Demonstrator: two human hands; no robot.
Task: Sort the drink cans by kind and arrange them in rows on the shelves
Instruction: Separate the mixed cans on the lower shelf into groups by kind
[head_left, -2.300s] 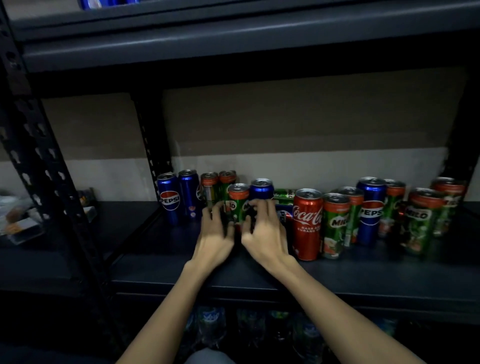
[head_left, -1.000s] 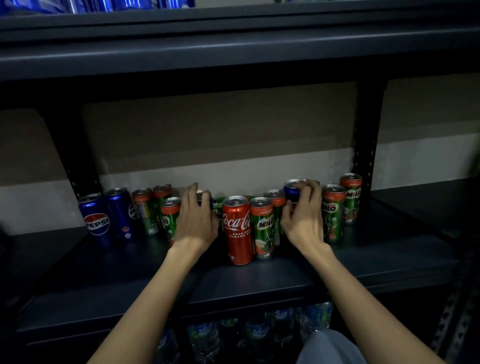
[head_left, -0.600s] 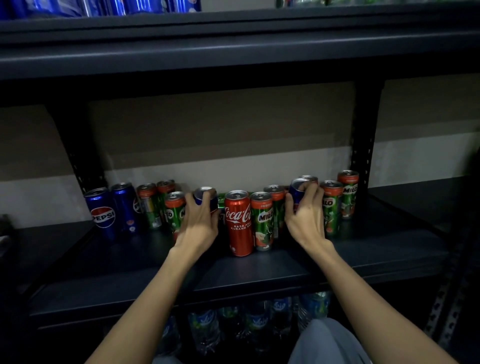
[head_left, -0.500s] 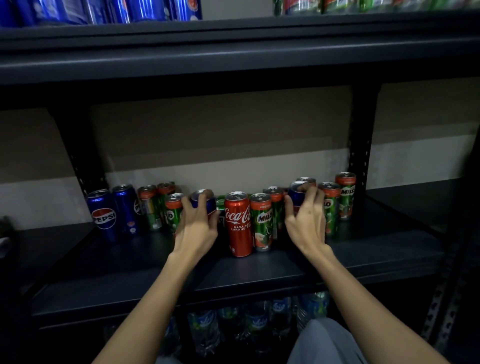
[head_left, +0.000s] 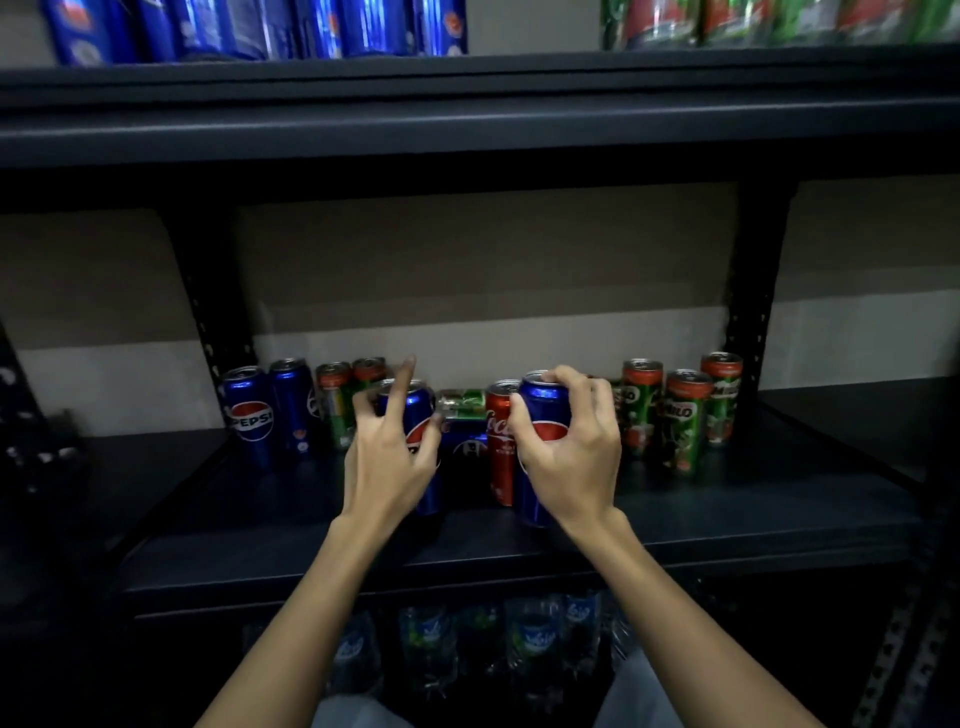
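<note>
Because each hand, left (head_left: 387, 457) and right (head_left: 571, 457), grips one Pepsi can (head_left: 418, 415) (head_left: 543, 415), I separate blue ones from the Milo cans (head_left: 685, 421).

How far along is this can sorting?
Partly done. The top shelf already carries blue Pepsi cans on its left and green cans on its right. Now the left hand and right hand each grip a Pepsi can. Left on the middle shelf: a Coca-Cola can, Milo cans and two more Pepsi cans, mixed.
</note>
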